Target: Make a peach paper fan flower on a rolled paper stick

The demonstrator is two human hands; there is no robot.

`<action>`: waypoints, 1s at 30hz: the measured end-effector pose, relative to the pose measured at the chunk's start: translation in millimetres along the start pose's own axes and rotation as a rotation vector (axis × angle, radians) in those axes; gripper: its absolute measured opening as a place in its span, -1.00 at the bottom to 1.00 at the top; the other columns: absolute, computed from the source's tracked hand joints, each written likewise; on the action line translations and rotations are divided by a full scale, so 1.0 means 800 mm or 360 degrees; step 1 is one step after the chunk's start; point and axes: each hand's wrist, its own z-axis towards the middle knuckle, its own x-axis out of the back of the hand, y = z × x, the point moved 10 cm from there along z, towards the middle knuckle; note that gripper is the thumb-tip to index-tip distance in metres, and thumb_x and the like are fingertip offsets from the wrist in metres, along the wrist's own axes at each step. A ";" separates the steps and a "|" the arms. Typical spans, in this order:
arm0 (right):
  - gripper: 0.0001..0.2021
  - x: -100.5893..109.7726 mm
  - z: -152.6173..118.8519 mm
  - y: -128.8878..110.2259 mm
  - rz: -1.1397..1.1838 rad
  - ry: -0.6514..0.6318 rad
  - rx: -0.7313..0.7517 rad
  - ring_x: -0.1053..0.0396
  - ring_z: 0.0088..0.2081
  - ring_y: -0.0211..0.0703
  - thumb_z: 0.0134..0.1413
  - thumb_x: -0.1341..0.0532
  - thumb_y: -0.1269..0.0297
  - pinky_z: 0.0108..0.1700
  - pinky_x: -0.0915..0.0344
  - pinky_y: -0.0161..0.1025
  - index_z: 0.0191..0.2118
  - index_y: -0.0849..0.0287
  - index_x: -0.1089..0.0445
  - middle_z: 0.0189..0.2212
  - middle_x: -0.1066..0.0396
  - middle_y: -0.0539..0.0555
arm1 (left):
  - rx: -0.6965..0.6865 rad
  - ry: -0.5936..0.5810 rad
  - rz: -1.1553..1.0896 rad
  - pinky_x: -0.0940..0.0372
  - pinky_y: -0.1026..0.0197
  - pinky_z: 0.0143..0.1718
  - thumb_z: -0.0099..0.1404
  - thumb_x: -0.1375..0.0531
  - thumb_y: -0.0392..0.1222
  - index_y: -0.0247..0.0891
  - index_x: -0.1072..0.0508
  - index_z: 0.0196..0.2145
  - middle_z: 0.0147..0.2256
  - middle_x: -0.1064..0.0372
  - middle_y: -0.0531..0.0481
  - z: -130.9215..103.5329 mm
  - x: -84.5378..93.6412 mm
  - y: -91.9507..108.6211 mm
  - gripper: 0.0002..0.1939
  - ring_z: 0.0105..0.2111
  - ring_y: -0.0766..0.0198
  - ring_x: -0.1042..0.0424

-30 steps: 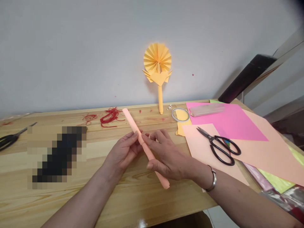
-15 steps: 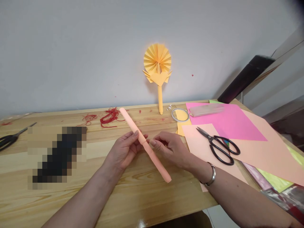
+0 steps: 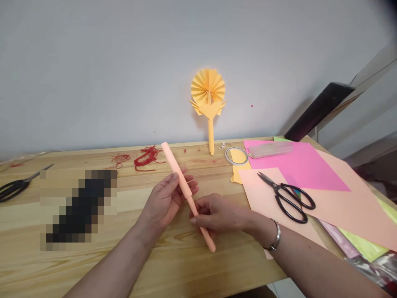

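A long peach paper tube (image 3: 173, 163) slants across the middle of the view, its thicker upper part fitted over a thinner lower part. My left hand (image 3: 166, 198) supports the thick part, thumb on top and fingers behind it. My right hand (image 3: 217, 213) pinches the thin part just below the joint. Beyond them a yellow folded-paper fan (image 3: 208, 91) with a rolled handle and a heart-shaped piece leans upright against the wall. To the right, black-handled scissors (image 3: 287, 198) lie on a peach paper sheet (image 3: 257, 198).
Red string (image 3: 147, 158) lies in tangles at the back left. Another pair of scissors (image 3: 18, 187) and a blurred-out dark object (image 3: 82, 207) are at left. A tape roll (image 3: 236, 156), pink paper (image 3: 319, 165), a translucent case (image 3: 271, 149) and a black cylinder (image 3: 319, 111) are at right.
My right hand has come in and closed on the tube's thin lower part. The tube now slants more steeply, and the left fingers have spread behind it. The whole view has shifted slightly.
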 end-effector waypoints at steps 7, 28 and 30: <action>-0.77 -0.014 -0.001 -0.004 0.0018 -0.0153 0.0009 -0.24 -0.56 -0.36 0.10 -0.11 0.16 -0.54 -0.13 -0.43 -0.44 0.21 -0.21 -0.59 -0.29 -0.06 | 0.0010 -0.0072 -0.0043 -0.39 0.24 -0.39 0.19 -0.20 -0.28 -0.38 -0.46 -0.33 -0.50 -0.39 0.02 -0.001 -0.004 -0.007 -0.89 -0.52 0.33 -0.41; -0.69 -0.015 0.003 0.009 0.0214 -0.0137 -0.0081 -0.31 -0.56 -0.34 0.07 -0.14 0.05 -0.53 -0.21 -0.45 -0.44 0.24 -0.28 -0.62 -0.34 -0.03 | 0.0135 -0.0200 0.0054 -0.38 0.18 -0.40 0.19 -0.20 -0.21 -0.34 -0.45 -0.35 -0.51 -0.40 -0.03 -0.002 -0.012 -0.021 -0.87 -0.46 0.23 -0.45; -0.66 -0.017 0.000 0.008 0.0195 -0.0219 -0.0117 -0.29 -0.58 -0.36 0.01 -0.19 0.00 -0.56 -0.19 -0.46 -0.45 0.24 -0.30 -0.63 -0.33 -0.03 | 0.0090 -0.0120 0.0044 -0.39 0.20 -0.37 0.18 -0.21 -0.24 -0.36 -0.45 -0.39 -0.51 -0.39 -0.02 -0.001 -0.006 -0.015 -0.89 -0.49 0.29 -0.43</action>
